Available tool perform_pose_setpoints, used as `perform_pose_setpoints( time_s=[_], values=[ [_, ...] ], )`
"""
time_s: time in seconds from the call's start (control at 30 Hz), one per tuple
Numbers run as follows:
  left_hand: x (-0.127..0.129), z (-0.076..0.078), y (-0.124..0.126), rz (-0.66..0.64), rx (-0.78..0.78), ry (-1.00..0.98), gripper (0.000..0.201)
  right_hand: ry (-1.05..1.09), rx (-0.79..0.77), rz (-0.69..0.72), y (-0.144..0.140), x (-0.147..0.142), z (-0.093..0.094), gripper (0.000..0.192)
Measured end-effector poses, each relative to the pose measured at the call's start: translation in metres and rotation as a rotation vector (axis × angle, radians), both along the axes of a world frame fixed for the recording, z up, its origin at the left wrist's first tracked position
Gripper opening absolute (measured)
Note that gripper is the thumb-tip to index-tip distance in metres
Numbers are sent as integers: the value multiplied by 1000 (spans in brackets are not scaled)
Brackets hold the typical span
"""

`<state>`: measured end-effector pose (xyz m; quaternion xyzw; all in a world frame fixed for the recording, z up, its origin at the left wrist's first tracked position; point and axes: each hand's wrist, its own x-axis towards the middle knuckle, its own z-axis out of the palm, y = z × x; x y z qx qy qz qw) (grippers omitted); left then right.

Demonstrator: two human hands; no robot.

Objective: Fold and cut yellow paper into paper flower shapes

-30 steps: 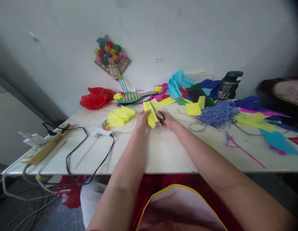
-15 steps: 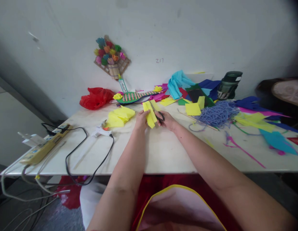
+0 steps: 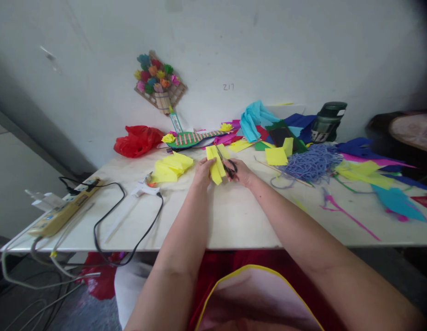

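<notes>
My left hand [image 3: 202, 171] grips a folded piece of yellow paper [image 3: 214, 166] above the middle of the white table [image 3: 234, 216]. In my right hand [image 3: 241, 172] are black-handled scissors [image 3: 226, 165], whose blades reach up across the yellow paper. Both hands sit close together just above the table top. A crumpled heap of yellow paper [image 3: 171, 166] lies to the left of my left hand.
A glue gun [image 3: 145, 188] with a black cable and a power strip [image 3: 63, 209] lie at the left. A red bag [image 3: 137, 140], coloured paper scraps [image 3: 275, 133], blue yarn [image 3: 312, 163] and a dark bottle [image 3: 326, 121] crowd the back and right. A paper-flower craft [image 3: 158, 82] hangs on the wall.
Almost nothing moved; the scissors shifted slightly along the yellow paper and both hands stayed in place.
</notes>
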<state>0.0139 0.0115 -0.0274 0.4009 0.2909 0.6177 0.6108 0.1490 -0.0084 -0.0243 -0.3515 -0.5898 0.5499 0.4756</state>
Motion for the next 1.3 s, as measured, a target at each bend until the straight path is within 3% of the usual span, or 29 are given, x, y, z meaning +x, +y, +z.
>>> perform_pose_setpoints(
  time_s=[1.3],
  values=[
    [0, 1, -2, -26, 10, 87, 29, 2, -1, -9, 1, 1, -1, 40]
  ],
)
